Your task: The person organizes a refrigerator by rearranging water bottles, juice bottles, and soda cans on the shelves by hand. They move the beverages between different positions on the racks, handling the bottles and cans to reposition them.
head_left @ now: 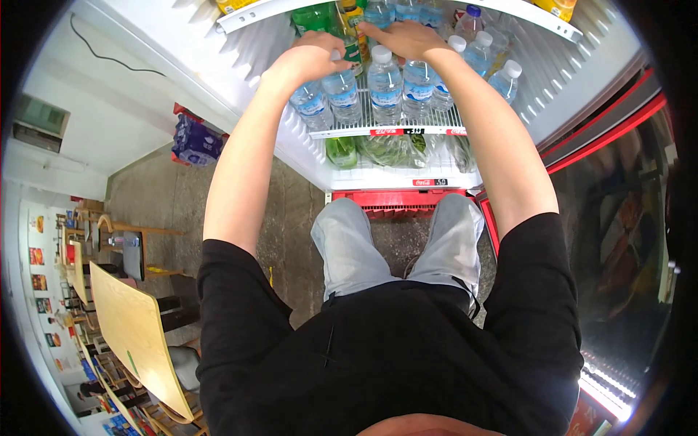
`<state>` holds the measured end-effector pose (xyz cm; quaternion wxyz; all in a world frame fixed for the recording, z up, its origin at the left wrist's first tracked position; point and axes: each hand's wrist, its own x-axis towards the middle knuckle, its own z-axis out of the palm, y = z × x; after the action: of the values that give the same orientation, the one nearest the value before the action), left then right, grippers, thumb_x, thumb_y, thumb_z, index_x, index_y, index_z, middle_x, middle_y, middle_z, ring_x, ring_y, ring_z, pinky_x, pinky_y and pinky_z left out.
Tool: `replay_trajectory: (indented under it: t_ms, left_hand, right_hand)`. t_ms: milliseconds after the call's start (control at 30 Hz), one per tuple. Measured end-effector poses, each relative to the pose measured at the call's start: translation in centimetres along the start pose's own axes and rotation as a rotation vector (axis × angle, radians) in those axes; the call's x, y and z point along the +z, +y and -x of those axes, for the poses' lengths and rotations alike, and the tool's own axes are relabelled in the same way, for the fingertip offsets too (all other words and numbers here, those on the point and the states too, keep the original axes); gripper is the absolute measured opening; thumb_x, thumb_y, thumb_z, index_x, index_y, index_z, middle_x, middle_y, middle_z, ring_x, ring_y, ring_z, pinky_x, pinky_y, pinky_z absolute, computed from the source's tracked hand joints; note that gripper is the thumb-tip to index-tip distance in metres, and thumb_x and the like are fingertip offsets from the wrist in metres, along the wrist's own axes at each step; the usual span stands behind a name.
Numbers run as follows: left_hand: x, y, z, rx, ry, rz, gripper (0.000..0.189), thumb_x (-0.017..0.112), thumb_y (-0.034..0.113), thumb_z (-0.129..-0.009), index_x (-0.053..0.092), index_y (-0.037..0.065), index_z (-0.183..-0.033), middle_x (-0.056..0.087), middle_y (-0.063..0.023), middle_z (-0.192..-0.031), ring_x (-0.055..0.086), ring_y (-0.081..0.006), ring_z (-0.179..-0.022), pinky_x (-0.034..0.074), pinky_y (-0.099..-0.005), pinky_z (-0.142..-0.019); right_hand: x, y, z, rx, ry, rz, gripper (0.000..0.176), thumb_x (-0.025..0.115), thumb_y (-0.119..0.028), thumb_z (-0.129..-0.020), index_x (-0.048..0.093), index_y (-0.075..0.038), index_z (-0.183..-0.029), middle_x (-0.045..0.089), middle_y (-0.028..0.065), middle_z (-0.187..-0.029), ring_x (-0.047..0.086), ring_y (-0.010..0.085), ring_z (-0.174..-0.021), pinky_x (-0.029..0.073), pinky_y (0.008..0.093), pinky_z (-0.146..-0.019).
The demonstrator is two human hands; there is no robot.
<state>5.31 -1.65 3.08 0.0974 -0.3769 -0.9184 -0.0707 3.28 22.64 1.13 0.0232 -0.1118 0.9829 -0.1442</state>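
I am reaching my 2 arms into the open fridge [582,80]. My left hand [316,52] is curling down over the caps of the water bottles [385,87] at the left end of the wire shelf [407,128], with its fingers bunched together. I cannot tell whether they are clamping a bottle. My right hand [406,36] is lying flat across the bottle tops further back, near the middle of the shelf, fingers stretched out side by side and gripping nothing. The bottles are standing upright in rows, right up to the shelf's front edge. A green bottle [311,16] is standing just behind my left hand. Bags of greens [385,149] are lying on the level below. A blue pack [193,142] is sitting on the floor left of the fridge.
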Motion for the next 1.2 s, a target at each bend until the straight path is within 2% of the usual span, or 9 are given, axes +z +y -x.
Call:
replay_trajectory:
  t_ms: [33, 200, 433, 500, 633, 733, 1000, 1100, 1200]
  left_hand:
    - [0.1, -0.1, 0.1, 0.047, 0.027, -0.037, 0.032, 0.075, 0.035, -0.089, 0.075, 0.007, -0.105, 0.074, -0.0201, -0.100, 0.067, -0.0410, -0.097, 0.052, -0.0463, -0.090]
    - [0.0, -0.5, 0.0, -0.031, -0.072, -0.012, 0.029, 0.077, 0.032, -0.086, 0.076, 0.008, -0.102, 0.073, -0.0199, -0.099, 0.066, -0.0390, -0.101, 0.052, -0.0464, -0.090]
    - [-1.3, 1.2, -0.2, -0.106, -0.179, -0.114, 0.038, 0.077, 0.041, -0.087, 0.076, 0.007, -0.103, 0.073, -0.0186, -0.102, 0.066, -0.0384, -0.104, 0.052, -0.0463, -0.091]
    - [-0.7, 1.9, -0.3, -0.036, -0.060, -0.113, 0.045, 0.076, 0.047, -0.088, 0.075, 0.006, -0.106, 0.072, -0.0169, -0.108, 0.065, -0.0363, -0.106, 0.050, -0.0461, -0.094]
    - [0.0, 3.4, -0.9, 0.077, 0.011, -0.183, 0.056, 0.073, 0.056, -0.089, 0.073, 0.007, -0.115, 0.069, -0.0140, -0.114, 0.064, -0.0326, -0.111, 0.045, -0.0451, -0.098]
    - [1.3, 3.8, -1.7, 0.088, 0.007, -0.106, 0.057, 0.071, 0.057, -0.090, 0.071, 0.009, -0.121, 0.068, -0.0128, -0.111, 0.063, -0.0310, -0.112, 0.040, -0.0453, -0.099]
    - [3.3, 4.5, -2.7, 0.099, 0.070, -0.118, 0.054, 0.066, 0.053, -0.095, 0.065, 0.011, -0.128, 0.070, -0.0137, -0.113, 0.064, -0.0273, -0.110, 0.035, -0.0432, -0.095]
    - [3.0, 4.1, -2.4, 0.106, 0.065, -0.096, 0.050, 0.064, 0.052, -0.096, 0.065, 0.013, -0.127, 0.072, -0.0124, -0.111, 0.065, -0.0257, -0.112, 0.036, -0.0444, -0.096]
    - [2.6, 4.1, -2.4, 0.067, 0.017, -0.106, 0.049, 0.063, 0.052, -0.096, 0.066, 0.014, -0.126, 0.073, -0.0120, -0.110, 0.066, -0.0260, -0.111, 0.036, -0.0458, -0.096]
  right_hand:
    - [-0.1, -0.1, 0.2, 0.000, 0.012, -0.013, 0.099, 0.017, -0.091, -0.089, 0.083, -0.017, -0.092, 0.072, 0.0068, -0.068, 0.074, 0.0237, -0.099, 0.050, 0.0454, -0.102]
    - [-0.8, -0.6, 1.2, -0.017, 0.007, -0.032, 0.099, 0.017, -0.092, -0.088, 0.084, -0.019, -0.093, 0.069, 0.0051, -0.063, 0.073, 0.0229, -0.100, 0.049, 0.0456, -0.103]
    - [-0.2, -0.3, 0.7, -0.003, 0.035, -0.038, 0.102, 0.018, -0.092, -0.088, 0.078, -0.011, -0.069, 0.071, 0.0055, -0.065, 0.074, 0.0241, -0.098, 0.049, 0.0462, -0.104]
    - [-0.1, -0.2, 0.5, -0.010, 0.059, -0.051, 0.102, 0.018, -0.091, -0.089, 0.075, -0.010, -0.063, 0.072, 0.0060, -0.066, 0.074, 0.0244, -0.097, 0.050, 0.0466, -0.103]
    - [0.3, 0.4, -0.3, -0.017, 0.039, -0.064, 0.101, 0.018, -0.089, -0.091, 0.077, -0.009, -0.067, 0.073, 0.0067, -0.068, 0.074, 0.0245, -0.097, 0.050, 0.0471, -0.104]
    - [0.4, 0.5, -0.4, -0.031, 0.047, -0.062, 0.100, 0.018, -0.087, -0.092, 0.079, -0.009, -0.073, 0.074, 0.0073, -0.070, 0.074, 0.0247, -0.098, 0.050, 0.0467, -0.103]
    - [-0.9, -0.2, 1.2, 0.009, 0.041, -0.108, 0.098, 0.019, -0.086, -0.092, 0.082, -0.011, -0.087, 0.075, 0.0089, -0.075, 0.074, 0.0250, -0.098, 0.052, 0.0444, -0.100]
    - [-0.5, 0.0, 1.1, 0.018, 0.082, -0.153, 0.097, 0.021, -0.085, -0.093, 0.076, -0.006, -0.084, 0.071, 0.0097, -0.066, 0.075, 0.0230, -0.085, 0.053, 0.0407, -0.092]
    - [-0.3, 0.1, 0.7, 0.034, 0.069, -0.128, 0.096, 0.020, -0.085, -0.093, 0.075, -0.007, -0.085, 0.070, 0.0094, -0.065, 0.074, 0.0226, -0.083, 0.052, 0.0400, -0.090]
